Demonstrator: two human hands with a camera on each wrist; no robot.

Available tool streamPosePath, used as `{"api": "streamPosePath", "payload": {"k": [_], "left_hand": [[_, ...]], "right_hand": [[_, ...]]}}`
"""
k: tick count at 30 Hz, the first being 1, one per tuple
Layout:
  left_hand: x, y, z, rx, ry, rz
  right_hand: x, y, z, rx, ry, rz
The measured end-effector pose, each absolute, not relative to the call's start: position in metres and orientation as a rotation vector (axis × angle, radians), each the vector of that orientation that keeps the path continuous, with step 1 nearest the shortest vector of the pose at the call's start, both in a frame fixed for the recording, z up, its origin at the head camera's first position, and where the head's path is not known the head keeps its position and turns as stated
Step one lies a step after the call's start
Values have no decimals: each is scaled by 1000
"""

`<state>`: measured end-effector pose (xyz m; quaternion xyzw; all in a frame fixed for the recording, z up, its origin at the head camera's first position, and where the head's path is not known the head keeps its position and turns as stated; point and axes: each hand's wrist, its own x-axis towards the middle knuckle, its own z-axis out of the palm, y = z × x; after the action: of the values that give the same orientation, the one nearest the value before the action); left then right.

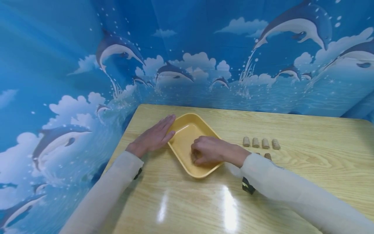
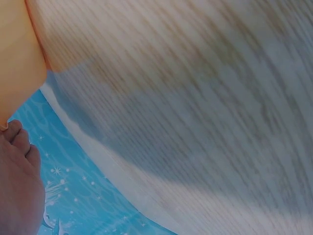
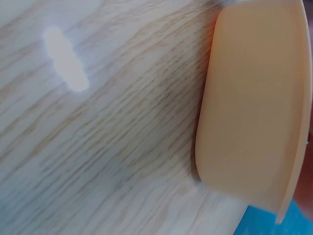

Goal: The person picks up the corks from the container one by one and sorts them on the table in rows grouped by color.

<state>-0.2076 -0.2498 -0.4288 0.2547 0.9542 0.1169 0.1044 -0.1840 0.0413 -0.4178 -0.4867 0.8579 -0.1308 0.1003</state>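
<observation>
A yellow rectangular tray [image 1: 187, 130] sits turned cornerwise on the table. My left hand [image 1: 156, 135] lies along its left rim, fingers extended and thumb over the edge; part of this hand [image 2: 19, 181] also shows beside the tray wall [image 2: 19, 54] in the left wrist view. Inside the tray, my right hand [image 1: 208, 149] is low over the bottom, its fingers curled round a small brown cork [image 1: 193, 157], mostly hidden by the fingers. The right wrist view shows mainly the tray's outer wall [image 3: 254, 107], which conceals most of that hand.
Several corks stand in a row [image 1: 255, 142] on the wooden table [image 1: 306, 162], right of the tray. Nearer me, another cork [image 1: 268, 156] shows beside the right sleeve, which partly covers that second group. A blue dolphin-print curtain [image 1: 187, 42] hangs behind and left of the table.
</observation>
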Motion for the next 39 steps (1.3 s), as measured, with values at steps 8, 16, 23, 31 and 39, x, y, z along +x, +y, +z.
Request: {"api": "streamPosePath", "payload": {"k": [8, 16, 23, 31, 39], "left_hand": [[-208, -250, -429, 764, 2815, 338], [-207, -250, -429, 760, 2811, 339], [-206, -248, -428, 740, 2820, 340], [-206, -248, -428, 767, 2832, 329], [-204, -247, -427, 763, 2828, 347]], "right_hand": [[-185, 59, -413, -1407, 2568, -487], [-181, 75, -410, -1411, 2597, -562], [-177, 85, -403, -1446, 2655, -621], [-172, 101, -392, -1343, 2704, -680], [-170, 120, -385, -1235, 2743, -685]]}}
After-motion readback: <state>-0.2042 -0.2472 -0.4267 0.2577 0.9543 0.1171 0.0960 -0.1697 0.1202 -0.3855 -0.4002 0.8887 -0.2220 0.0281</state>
